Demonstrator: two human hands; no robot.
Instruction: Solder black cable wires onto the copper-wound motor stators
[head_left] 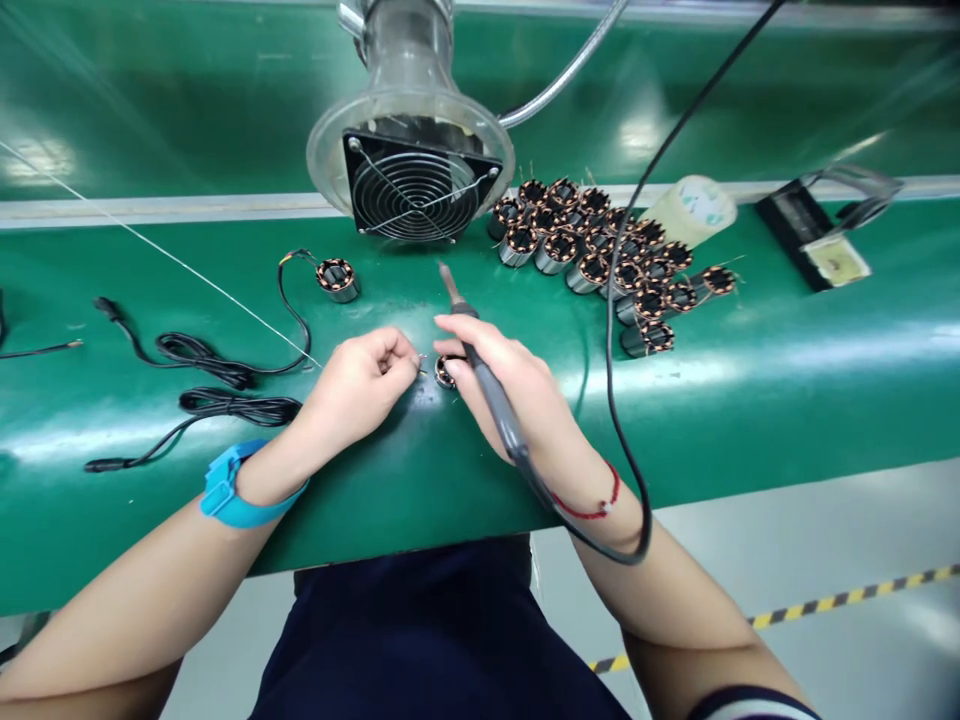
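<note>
Green surface (480, 470) runs across the whole view, with a clear-housed fume extractor fan (411, 170) at its far side behind a black grille. Right of the fan, a dense group of copper-wound motor stators (592, 250) stands and lies together, just beside a roll of tape (691, 210). Further right, a black soldering stand (806, 235) sits near the far edge. Coiled black cables (225, 405) lie on the left, and one runs to a single wired stator (337, 280) standing apart from the group. A thin pale wire (187, 265) stretches from the upper left toward the left hand (356, 395), which wears a blue wrist strap (232, 490) and is closed in a fingertip pinch on a tiny metal piece (421, 366), too small to identify. Right hand (502, 385), with red string (592, 505) at the wrist, is closed around a soldering iron (495, 410), tip up and not touching anything. Small stator (445, 372) lies on the surface between both hands, touching the right hand's fingers.
</note>
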